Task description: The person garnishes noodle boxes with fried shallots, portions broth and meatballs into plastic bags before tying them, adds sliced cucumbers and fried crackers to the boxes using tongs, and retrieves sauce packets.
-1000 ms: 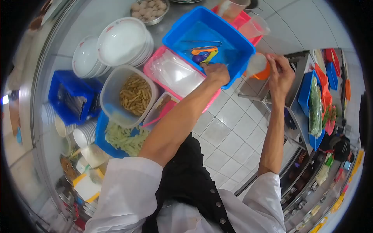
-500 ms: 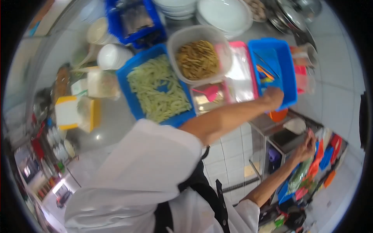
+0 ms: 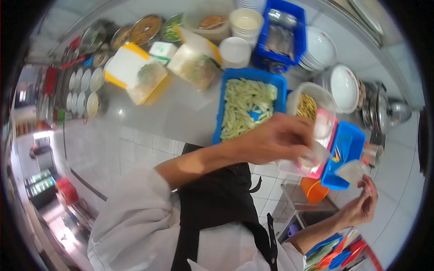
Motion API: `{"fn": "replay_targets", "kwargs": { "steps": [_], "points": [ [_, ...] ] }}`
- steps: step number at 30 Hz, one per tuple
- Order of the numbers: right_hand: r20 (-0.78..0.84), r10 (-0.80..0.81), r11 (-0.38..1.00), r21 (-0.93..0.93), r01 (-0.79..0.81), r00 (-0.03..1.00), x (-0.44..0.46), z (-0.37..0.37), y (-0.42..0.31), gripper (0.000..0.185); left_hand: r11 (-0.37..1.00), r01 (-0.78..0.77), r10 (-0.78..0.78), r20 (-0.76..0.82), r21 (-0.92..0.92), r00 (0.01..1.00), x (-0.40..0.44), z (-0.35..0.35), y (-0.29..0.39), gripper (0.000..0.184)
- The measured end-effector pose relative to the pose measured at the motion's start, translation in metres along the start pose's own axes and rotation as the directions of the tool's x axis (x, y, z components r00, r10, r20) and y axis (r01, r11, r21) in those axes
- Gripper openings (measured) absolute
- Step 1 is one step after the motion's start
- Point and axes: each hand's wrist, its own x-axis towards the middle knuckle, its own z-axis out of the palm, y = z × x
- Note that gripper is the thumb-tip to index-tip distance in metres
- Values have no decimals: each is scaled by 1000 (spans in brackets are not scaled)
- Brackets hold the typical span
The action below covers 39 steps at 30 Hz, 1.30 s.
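Note:
My left hand (image 3: 287,140) is closed and blurred over the small clear container (image 3: 289,168), beside the blue tray of pale green strips (image 3: 244,106). A whitish translucent thing shows at its fingertips, too smeared to name. At the right, my right hand (image 3: 365,201) pinches a pale translucent plastic piece (image 3: 351,172), which overlaps the front edge of the blue basin (image 3: 350,144). Utensils lie in that basin. A clear tub of brown strips (image 3: 307,107) and a pink-rimmed tray (image 3: 329,151) stand between the green strips and the basin.
On the metal counter (image 3: 176,115) are yellow-edged packages (image 3: 135,72), stacked white bowls (image 3: 235,52), a dark blue basket (image 3: 281,34) and stacked plates (image 3: 346,88). An orange container (image 3: 314,189) is below the basin. Bowls of food line the back left.
The view has swung left, bringing more counter into sight. My left hand has come out of the blue basin and back over the small clear container. My right hand still holds the translucent piece.

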Motion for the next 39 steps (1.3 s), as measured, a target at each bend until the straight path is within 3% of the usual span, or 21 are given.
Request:
{"fn": "replay_targets", "kwargs": {
  "steps": [3, 5, 7, 10, 13, 17, 19, 21, 22, 24, 26, 27, 28, 29, 30, 32, 33, 34, 35, 37, 39],
  "points": [
    [172, -37, 961, 275, -12, 984, -5, 97, -49, 12, 975, 60, 3, -284, 215, 959, -81, -66, 56, 6],
    [362, 22, 884, 428, -187, 932, -17, 173, -93, 12, 959, 105, 46, -511, 263, 858, -137, -113, 71, 7],
    [474, -39, 827, 509, -238, 880, -36, 254, -113, 10, 815, 278, 140, -638, 509, 758, -187, -165, 90, 7],
    [569, -83, 691, 624, -364, 818, -75, 369, -144, 11, 821, 233, 242, -688, 521, 685, -253, -230, 120, 6],
    [644, -75, 675, 594, -437, 761, -100, 450, -164, 13, 854, 197, 280, -745, 482, 606, -293, -290, 141, 6],
    [640, -101, 760, 544, -356, 762, -112, 512, -176, 13, 924, 147, 168, -722, 353, 672, -325, -342, 164, 6],
    [677, -84, 914, 345, -215, 731, -106, 541, -175, 14, 947, 113, 129, -680, 300, 721, -328, -365, 167, 6],
    [631, -129, 951, 297, -85, 765, -104, 573, -176, 16, 965, 132, 51, -657, 226, 752, -335, -385, 161, 7],
    [597, -199, 965, 258, 49, 777, -108, 575, -181, 19, 969, 139, 24, -637, 204, 770, -337, -392, 156, 7],
    [585, -240, 950, 307, 62, 774, -117, 570, -196, 19, 972, 194, -30, -747, 133, 664, -339, -406, 146, 7],
    [698, -198, 919, 376, -116, 688, -137, 535, -223, 18, 950, 225, 42, -801, 217, 597, -366, -434, 116, 8],
    [765, -121, 956, 261, -133, 633, -149, 508, -226, 20, 900, 329, 75, -844, 287, 532, -377, -442, 103, 10],
    [736, -200, 974, 221, 49, 647, -158, 487, -227, 23, 781, 504, 106, -873, 369, 476, -379, -440, 107, 13],
    [670, -263, 964, 214, 158, 694, -161, 459, -224, 23, 841, 450, 154, -931, 300, 332, -392, -450, 94, 15],
    [613, -332, 943, 204, 262, 717, -163, 432, -223, 23, 784, 526, 193, -935, 330, 298, -395, -443, 101, 18],
    [375, -124, 988, 136, 78, 919, -159, 372, -195, 33, 639, 663, 280, -921, 390, 272, -424, -456, 99, 24],
    [247, -12, 996, -82, 33, 969, -151, 332, -150, 35, 599, 718, 282, -933, 353, 224, -430, -452, 107, 25],
    [196, 100, 982, -176, -66, 976, -125, 290, -147, 42, 591, 717, 275, -928, 370, 251, -432, -449, 111, 25],
    [-5, 128, 961, -247, -125, 992, -110, 256, -112, 39, 570, 758, 216, -948, 318, 235, -433, -445, 115, 28],
    [86, 170, 695, -717, -57, 982, -85, 177, -32, 24, 528, 801, 159, -959, 282, 233, -443, -441, 121, 31],
    [244, 560, 531, -839, -116, 792, -83, 127, 26, 24, 366, 838, 335, -898, 405, 287, -448, -444, 116, 27]
  ]
}}
